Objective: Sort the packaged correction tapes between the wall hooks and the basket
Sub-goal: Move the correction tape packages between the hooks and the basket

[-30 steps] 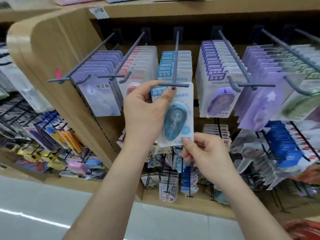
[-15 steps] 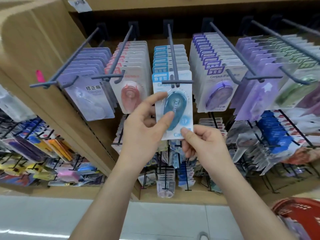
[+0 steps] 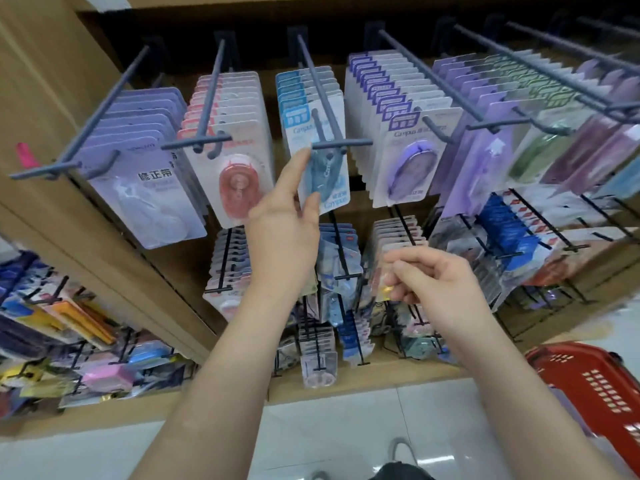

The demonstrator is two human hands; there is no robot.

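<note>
A blue packaged correction tape [image 3: 333, 183] hangs at the front of the middle wall hook [image 3: 320, 95], ahead of a row of the same blue packs. My left hand [image 3: 284, 237] pinches its left edge between thumb and forefinger. My right hand [image 3: 433, 284] hovers lower and to the right, apart from the pack, fingers loosely curled and holding nothing. The red basket [image 3: 588, 386] stands on the floor at the lower right, partly cut off by the frame's edge.
Neighbouring hooks carry lilac packs [image 3: 145, 188], pink packs [image 3: 239, 168] and purple packs [image 3: 408, 161]. Lower black hooks [image 3: 339, 271] hold more small stationery. A wooden side panel [image 3: 52, 98] juts out at the left. White floor tiles lie below.
The blue pack has slid up onto the middle hook and hangs there. My right hand has let go of its bottom edge and dropped down to the right. The view has tilted downward.
</note>
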